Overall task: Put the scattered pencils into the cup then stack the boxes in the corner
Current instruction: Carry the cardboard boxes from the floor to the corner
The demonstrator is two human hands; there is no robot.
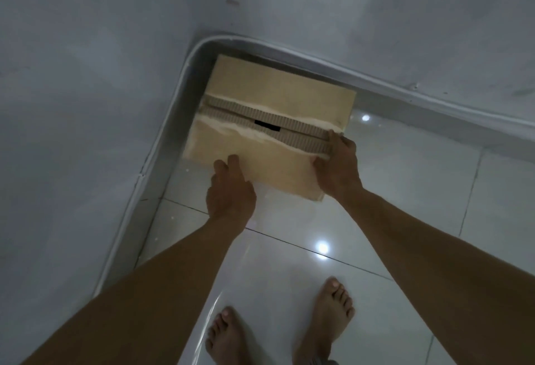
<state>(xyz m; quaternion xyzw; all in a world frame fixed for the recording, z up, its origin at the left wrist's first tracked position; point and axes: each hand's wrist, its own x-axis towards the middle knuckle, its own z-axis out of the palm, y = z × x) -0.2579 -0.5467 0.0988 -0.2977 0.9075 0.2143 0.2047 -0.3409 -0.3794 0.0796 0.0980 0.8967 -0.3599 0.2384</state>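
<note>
One cardboard box [269, 130] in corner; left hand [230, 191] flat on near edge, right hand [337, 167] gripping right side.

No readable text, label, brand, number or sign anywhere in your view. Cardboard box [269, 130] in front of you shows plain tan flaps, no print. Small solid black bar [267, 125] sits on torn centre seam of box top; bar carries no letters or digits. Walls and floor tiles bear no writing.
</note>
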